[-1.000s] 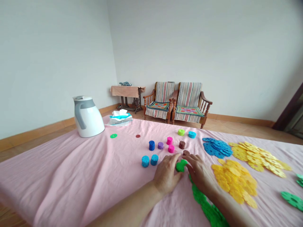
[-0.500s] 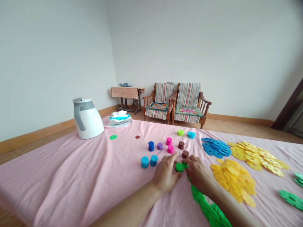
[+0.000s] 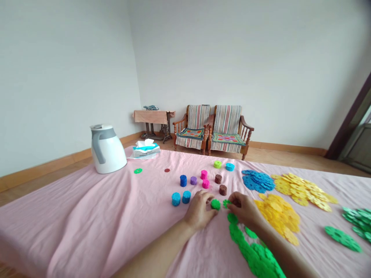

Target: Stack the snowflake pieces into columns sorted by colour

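Observation:
My left hand [image 3: 199, 211] curls around the near left side of a short stack of green discs [image 3: 215, 204], its thumb and fingertips at the stack's edge. Just to the right, my right hand [image 3: 244, 209] pinches a single notched green disc [image 3: 226, 204] between thumb and fingers. Under and beside my right wrist, a long spread of loose green discs [image 3: 246, 245] runs toward me. Beyond my hands stand small stacks: brown [image 3: 223, 190], pink [image 3: 205, 183], purple [image 3: 193, 180], dark blue [image 3: 183, 180] and light blue [image 3: 186, 197].
Loose yellow discs [image 3: 278, 216], blue discs [image 3: 257, 181] and darker green discs [image 3: 359, 220] lie to the right. A white jug [image 3: 111, 154] and a tissue box [image 3: 146, 150] stand at the back left of the pink cloth [image 3: 95, 216]. Two chairs [image 3: 227, 125] are beyond the table.
My right hand has drawn away from the stack, and a single green disc now shows in its fingers. The left hand stays by the stack. The view has shifted slightly.

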`<state>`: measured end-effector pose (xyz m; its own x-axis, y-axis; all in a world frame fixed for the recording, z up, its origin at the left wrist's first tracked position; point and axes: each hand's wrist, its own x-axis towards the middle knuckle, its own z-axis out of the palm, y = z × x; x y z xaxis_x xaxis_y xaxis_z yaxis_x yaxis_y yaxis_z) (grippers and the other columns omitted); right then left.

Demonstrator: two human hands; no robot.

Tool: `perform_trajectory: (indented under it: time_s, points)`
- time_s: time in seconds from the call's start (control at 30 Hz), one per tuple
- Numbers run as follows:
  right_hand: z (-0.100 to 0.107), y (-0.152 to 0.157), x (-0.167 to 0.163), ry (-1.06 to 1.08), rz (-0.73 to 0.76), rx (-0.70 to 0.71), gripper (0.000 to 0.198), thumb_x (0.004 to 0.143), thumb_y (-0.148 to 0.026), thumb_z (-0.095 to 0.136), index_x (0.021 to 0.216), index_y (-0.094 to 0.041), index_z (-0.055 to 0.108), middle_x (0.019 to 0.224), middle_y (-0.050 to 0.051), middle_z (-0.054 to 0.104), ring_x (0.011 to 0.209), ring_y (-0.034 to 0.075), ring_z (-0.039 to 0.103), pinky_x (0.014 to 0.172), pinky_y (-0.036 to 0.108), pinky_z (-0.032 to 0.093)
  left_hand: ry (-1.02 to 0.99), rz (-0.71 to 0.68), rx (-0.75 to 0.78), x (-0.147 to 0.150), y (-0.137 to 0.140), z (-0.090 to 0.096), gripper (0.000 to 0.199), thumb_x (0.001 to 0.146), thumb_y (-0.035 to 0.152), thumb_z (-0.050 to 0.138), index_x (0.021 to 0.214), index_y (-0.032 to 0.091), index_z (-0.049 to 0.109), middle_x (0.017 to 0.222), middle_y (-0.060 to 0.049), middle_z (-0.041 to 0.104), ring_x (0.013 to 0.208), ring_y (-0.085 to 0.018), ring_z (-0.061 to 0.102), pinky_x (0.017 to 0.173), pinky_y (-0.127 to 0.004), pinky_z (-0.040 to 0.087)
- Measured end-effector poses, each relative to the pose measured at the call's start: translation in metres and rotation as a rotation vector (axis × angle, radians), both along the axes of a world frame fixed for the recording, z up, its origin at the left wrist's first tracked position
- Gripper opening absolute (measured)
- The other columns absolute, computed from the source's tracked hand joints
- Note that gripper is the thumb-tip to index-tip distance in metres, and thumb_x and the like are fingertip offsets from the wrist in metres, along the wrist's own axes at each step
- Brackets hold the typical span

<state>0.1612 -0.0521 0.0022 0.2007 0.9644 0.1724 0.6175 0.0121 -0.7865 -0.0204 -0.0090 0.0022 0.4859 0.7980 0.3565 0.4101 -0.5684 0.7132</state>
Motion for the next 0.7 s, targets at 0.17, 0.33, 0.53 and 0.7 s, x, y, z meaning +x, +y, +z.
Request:
perform_trajectory:
  time_s: [0.17, 0.33, 0.53, 0.7]
  points:
    - [0.003, -0.014, 0.006, 0.315, -0.059, -0.024, 0.021, 0.063, -0.040, 0.057, 0.064, -0.019, 0.057, 0.051, -0.005, 0.050, 0.046, 0.009, 0.044, 0.045, 0.023, 0.031, 0.017, -0.006, -0.023, 0.000, 0.003, 0.001, 0.033, 0.061, 0.012, 0.072, 0.093, 0.018, 0.067, 0.092, -0.003, 0.060, 0.079, -0.019, 0.055, 0.074, -0.031, 0.047]
    - [0.000, -0.012, -0.001, 0.292, -0.120, -0.020, 0.015, 0.061, -0.033, 0.064, 0.061, -0.018, 0.061, 0.049, -0.004, 0.056, 0.047, 0.010, 0.050, 0.044, 0.021, 0.034, 0.036, -0.028, -0.076, 0.001, 0.007, 0.005, 0.033, 0.058, 0.014, 0.075, 0.090, 0.017, 0.066, 0.091, -0.002, 0.060, 0.072, -0.015, 0.055, 0.067, -0.026, 0.047]
    - [-0.002, 0.005, -0.015, 0.280, -0.150, -0.038, 0.013, 0.064, -0.030, 0.065, 0.065, -0.017, 0.063, 0.054, -0.001, 0.063, 0.049, 0.013, 0.057, 0.045, 0.021, 0.039, 0.035, -0.053, -0.055, 0.003, 0.009, 0.003, 0.032, 0.062, 0.021, 0.073, 0.093, 0.019, 0.068, 0.092, -0.002, 0.063, 0.072, -0.015, 0.057, 0.064, -0.024, 0.046]
    - [-0.001, 0.009, -0.019, 0.262, -0.125, -0.045, 0.016, 0.065, -0.033, 0.066, 0.065, -0.017, 0.063, 0.055, 0.000, 0.065, 0.051, 0.013, 0.059, 0.045, 0.021, 0.039, 0.070, -0.045, -0.008, 0.002, 0.010, 0.000, 0.021, 0.064, 0.024, 0.071, 0.085, 0.021, 0.069, 0.085, 0.001, 0.062, 0.068, -0.015, 0.055, 0.061, -0.025, 0.043]
